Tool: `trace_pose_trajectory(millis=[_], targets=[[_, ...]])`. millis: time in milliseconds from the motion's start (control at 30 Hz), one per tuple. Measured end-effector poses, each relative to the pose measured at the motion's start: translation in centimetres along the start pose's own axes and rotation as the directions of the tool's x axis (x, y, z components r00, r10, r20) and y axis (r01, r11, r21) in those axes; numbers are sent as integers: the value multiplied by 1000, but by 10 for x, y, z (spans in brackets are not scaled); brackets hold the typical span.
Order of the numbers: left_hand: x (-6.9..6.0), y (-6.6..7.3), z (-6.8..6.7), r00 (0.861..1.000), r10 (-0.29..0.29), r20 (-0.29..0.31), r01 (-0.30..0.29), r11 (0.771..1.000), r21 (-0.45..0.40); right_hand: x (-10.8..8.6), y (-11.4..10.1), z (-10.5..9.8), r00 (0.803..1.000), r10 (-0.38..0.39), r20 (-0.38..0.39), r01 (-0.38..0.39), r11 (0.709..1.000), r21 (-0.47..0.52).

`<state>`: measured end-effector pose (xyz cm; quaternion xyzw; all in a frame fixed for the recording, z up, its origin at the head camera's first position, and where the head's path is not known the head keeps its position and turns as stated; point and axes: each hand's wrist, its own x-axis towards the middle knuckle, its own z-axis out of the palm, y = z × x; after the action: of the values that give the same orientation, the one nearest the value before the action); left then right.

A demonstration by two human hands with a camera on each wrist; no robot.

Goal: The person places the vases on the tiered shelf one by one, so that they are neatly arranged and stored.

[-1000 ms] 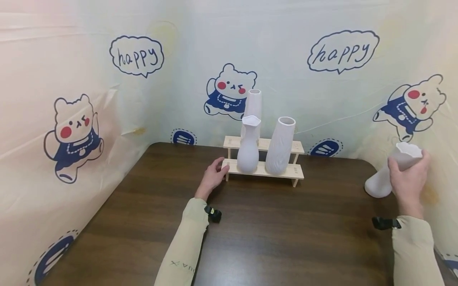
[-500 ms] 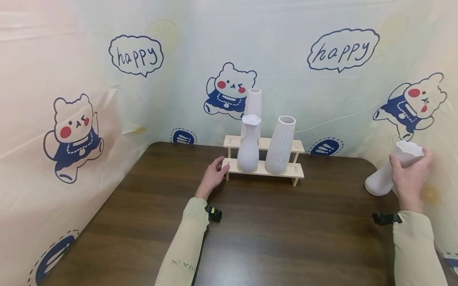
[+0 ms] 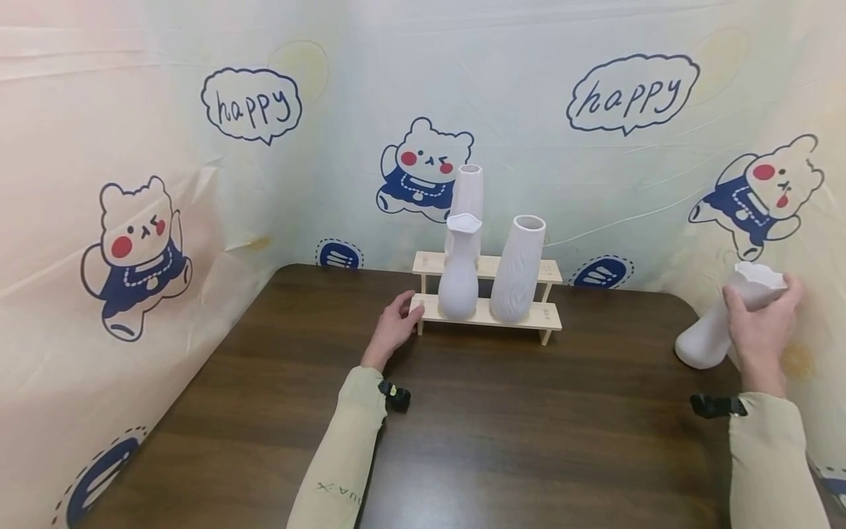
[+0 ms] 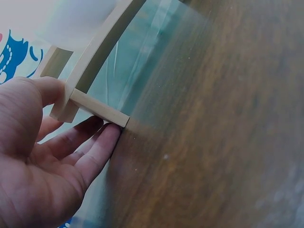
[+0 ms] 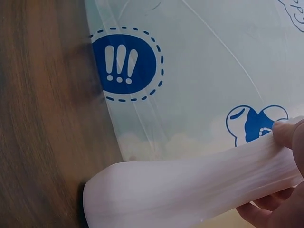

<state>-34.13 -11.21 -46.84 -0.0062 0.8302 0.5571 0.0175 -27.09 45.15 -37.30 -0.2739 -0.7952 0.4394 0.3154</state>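
My left hand (image 3: 394, 327) holds the left end of a two-tier pale wooden stand (image 3: 545, 316). In the left wrist view the thumb lies on the lower board's end and the fingers touch the leg (image 4: 102, 108). At the table's far right, my right hand (image 3: 765, 334) grips a white vase (image 3: 707, 334) with a wavy rim, thumb and fingers round its upper part. Its base is at the tabletop. A white narrow-necked vase (image 3: 458, 286) and a white tapered vase (image 3: 518, 272) stand on the lower board. Another white vase (image 3: 470, 191) stands behind on the upper board, its lower part hidden.
The dark wooden table (image 3: 515, 433) reaches to a cloth backdrop (image 3: 515, 132) printed with cartoon bears, which hangs behind and along both sides. The right-hand cloth is close beside my right hand. A black wrist camera (image 3: 396, 397) is strapped to the left sleeve.
My right hand and the vase in it have shifted very slightly to the right. The left hand, the stand and its vases have kept their places.
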Motion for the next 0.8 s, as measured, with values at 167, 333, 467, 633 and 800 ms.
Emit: trace_pose_trajectory(millis=[167, 333, 467, 633, 800], targets=[[0, -1, 0, 1000, 3, -4, -3, 1000, 5, -4, -2, -1, 1000, -12, -12, 12, 1000, -6], [0, 1, 1, 1000, 6, -2, -6, 1000, -2, -8, -8, -1, 999, -35, -7, 35, 999, -2], [1, 1, 1, 1000, 4, -1, -4, 1000, -2, -12, -13, 4, 998, -69, 7, 69, 998, -7], [-1, 1, 0, 1000, -9, 2, 9, 1000, -7, -15, -16, 14, 991, -120, 55, 122, 992, -29], [-2, 0, -2, 1000, -1, 4, 1, 1000, -10, -18, -27, 24, 982, -167, 90, 169, 986, -13]])
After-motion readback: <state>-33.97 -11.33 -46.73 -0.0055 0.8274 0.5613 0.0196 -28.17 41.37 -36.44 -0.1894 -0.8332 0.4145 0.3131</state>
